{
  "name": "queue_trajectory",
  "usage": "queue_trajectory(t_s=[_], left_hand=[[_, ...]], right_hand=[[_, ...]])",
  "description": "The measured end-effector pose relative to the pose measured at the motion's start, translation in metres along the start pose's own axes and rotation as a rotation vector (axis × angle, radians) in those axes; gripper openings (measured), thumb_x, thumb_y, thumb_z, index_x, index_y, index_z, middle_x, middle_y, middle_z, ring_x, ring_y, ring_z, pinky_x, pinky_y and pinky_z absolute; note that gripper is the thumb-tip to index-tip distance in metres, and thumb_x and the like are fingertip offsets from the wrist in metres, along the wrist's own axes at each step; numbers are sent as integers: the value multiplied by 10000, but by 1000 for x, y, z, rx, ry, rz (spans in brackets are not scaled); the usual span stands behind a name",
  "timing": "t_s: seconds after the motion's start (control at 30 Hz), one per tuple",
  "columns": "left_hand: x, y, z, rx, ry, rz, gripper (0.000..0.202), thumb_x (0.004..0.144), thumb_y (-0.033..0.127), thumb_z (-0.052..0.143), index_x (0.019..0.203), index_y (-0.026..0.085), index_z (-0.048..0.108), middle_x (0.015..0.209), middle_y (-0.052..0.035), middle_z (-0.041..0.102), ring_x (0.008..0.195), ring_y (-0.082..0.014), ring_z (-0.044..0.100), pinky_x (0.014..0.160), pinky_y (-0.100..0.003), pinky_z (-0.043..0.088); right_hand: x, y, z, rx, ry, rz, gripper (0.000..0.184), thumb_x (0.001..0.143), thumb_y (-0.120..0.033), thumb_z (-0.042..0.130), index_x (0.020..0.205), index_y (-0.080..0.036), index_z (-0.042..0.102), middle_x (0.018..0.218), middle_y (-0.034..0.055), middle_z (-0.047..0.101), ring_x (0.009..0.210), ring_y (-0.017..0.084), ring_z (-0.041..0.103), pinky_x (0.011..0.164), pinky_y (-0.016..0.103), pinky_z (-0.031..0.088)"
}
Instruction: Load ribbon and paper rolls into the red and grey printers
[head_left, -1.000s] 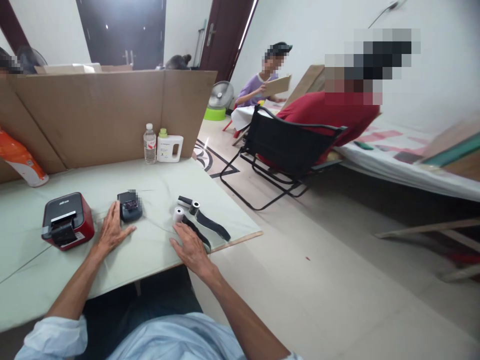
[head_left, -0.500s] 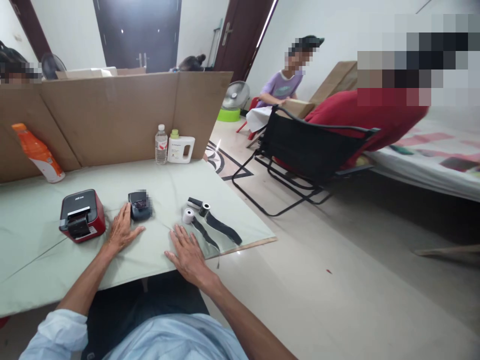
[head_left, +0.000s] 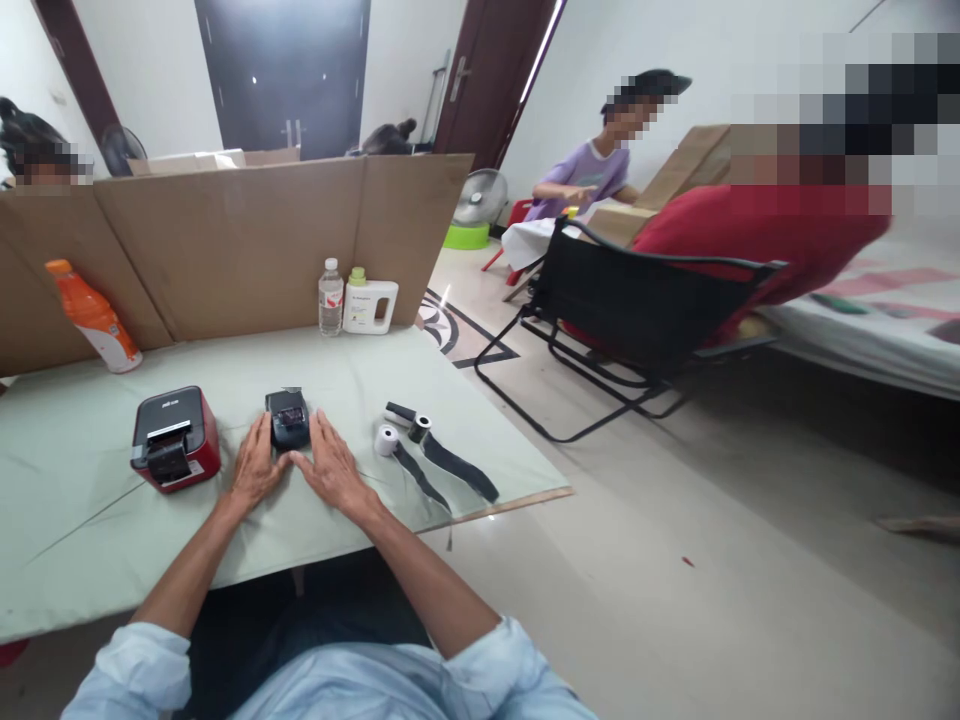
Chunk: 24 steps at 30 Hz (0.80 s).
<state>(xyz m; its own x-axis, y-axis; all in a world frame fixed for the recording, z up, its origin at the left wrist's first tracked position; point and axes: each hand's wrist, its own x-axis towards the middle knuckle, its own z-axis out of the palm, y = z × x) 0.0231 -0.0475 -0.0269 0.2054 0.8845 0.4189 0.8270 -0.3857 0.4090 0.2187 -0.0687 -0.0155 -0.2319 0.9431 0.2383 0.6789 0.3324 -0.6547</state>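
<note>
A small dark handheld printer [head_left: 289,417] lies on the pale green table [head_left: 90,500]. My left hand [head_left: 256,466] rests flat just left of it, fingers stretched out. Flat on the device's right side lies my right hand [head_left: 332,465], its fingers spread, the thumb nearly meeting the left thumb below the device. Both hands flank it; neither grips it. To the right lie a white paper roll [head_left: 387,439], a dark roll [head_left: 419,427] and black strips [head_left: 457,466].
A red-and-black label printer [head_left: 174,438] stands left of my hands. A cardboard screen [head_left: 225,240] backs the table, with an orange bottle [head_left: 95,315], water bottle [head_left: 330,297] and white jug [head_left: 369,305]. A black folding chair [head_left: 637,310] holds a person in red; others sit beyond.
My right hand has slid left from beside the paper rolls to the right side of the small dark printer. My left hand stayed beside it. The view shifted slightly.
</note>
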Motion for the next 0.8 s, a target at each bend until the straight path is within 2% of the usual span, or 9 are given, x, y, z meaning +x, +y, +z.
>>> queue_trajectory(t_s=[0.17, 0.33, 0.53, 0.67, 0.8], left_hand=[[-12, 5, 7, 120, -5, 5, 821, 966, 479, 603, 1624, 109, 282, 1616, -284, 434, 1489, -411, 465, 1169, -576, 450], [-24, 12, -2, 171, -42, 5, 791, 968, 433, 598, 1624, 116, 291, 1618, -274, 441, 1489, -405, 465, 1165, -569, 449], [-43, 11, -16, 156, -50, -3, 729, 968, 421, 605, 1602, 167, 353, 1610, -241, 466, 1496, -384, 461, 1197, -568, 424], [-30, 10, -26, 80, -63, -20, 684, 969, 412, 594, 1572, 160, 396, 1572, -223, 508, 1469, -362, 497, 1210, -550, 424], [3, 5, -32, -56, -61, -63, 641, 949, 388, 597, 1527, 150, 454, 1527, -199, 549, 1419, -331, 551, 1201, -522, 450]], right_hand=[[33, 13, 11, 61, 18, 13, 886, 990, -478, 571, 1675, -77, 177, 1715, 264, 259, 1609, 353, 265, 1277, 539, 305], [34, 22, 16, 38, 56, -35, 843, 983, -458, 607, 1661, -117, 240, 1643, 242, 419, 1531, 337, 420, 1239, 504, 382], [32, 21, 11, 54, 81, -79, 807, 984, -453, 624, 1651, -153, 282, 1616, 216, 467, 1496, 328, 463, 1220, 495, 391], [33, 18, 11, 32, 69, -89, 795, 978, -458, 630, 1631, -126, 320, 1605, 221, 480, 1479, 338, 476, 1209, 496, 393], [34, 19, 12, 22, 71, -98, 780, 973, -430, 640, 1622, -121, 339, 1589, 218, 502, 1466, 330, 491, 1197, 478, 402]])
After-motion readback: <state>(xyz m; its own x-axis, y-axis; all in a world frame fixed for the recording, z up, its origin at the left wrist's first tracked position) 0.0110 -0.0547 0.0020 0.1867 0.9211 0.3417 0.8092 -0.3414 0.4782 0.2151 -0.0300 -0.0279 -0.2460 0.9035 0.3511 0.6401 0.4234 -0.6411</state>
